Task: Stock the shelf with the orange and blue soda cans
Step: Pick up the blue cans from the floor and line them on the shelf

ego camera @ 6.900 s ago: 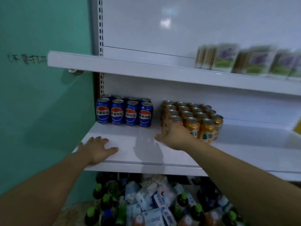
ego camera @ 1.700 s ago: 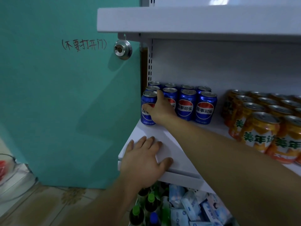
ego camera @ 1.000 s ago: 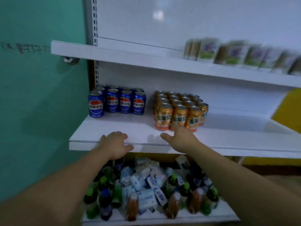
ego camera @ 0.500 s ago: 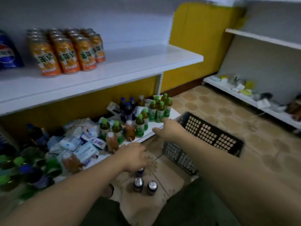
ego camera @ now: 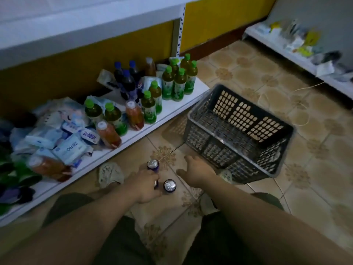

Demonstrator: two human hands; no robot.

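Left hand [ego camera: 147, 186] is low over the tiled floor [ego camera: 315, 150]. We note its fingers [ego camera: 150, 175] curled narrow round one blue soda can, logged here as the gripped can [ego camera: 156, 184]. Only a sliver of its silver top shows between those fingers and the thumb. A second blue can, the far can [ego camera: 152, 164], stands upright just beyond the left fingertips, touching or nearly so; we cannot tell which. A third, the near can [ego camera: 169, 185], stands upright just to the right of the left thumb, apart from both hands. All three cans are on the floor, between the two hands and below the shelving. Right hand [ego camera: 198, 174] is palm down with its fingers [ego camera: 191, 162] spread wide and relaxed, holding nothing. We cannot tell whether it touches the tiles. A dark grey perforated basket [ego camera: 210, 146] lies tilted just beyond the right fingertips, its open side turned up and towards us. Left of the left fingers, a white bottom shelf [ego camera: 99, 157] carries green-capped bottles [ego camera: 179, 81], dark bottles with blue caps [ego camera: 128, 83], orange-tinted bottles [ego camera: 133, 115] and a heap of tissue packs [ego camera: 70, 148]. A pale mesh shoe [ego camera: 109, 174] sits on the floor near the left wrist. The white upper shelf [ego camera: 76, 22] runs across the top edge, well away from both hands.
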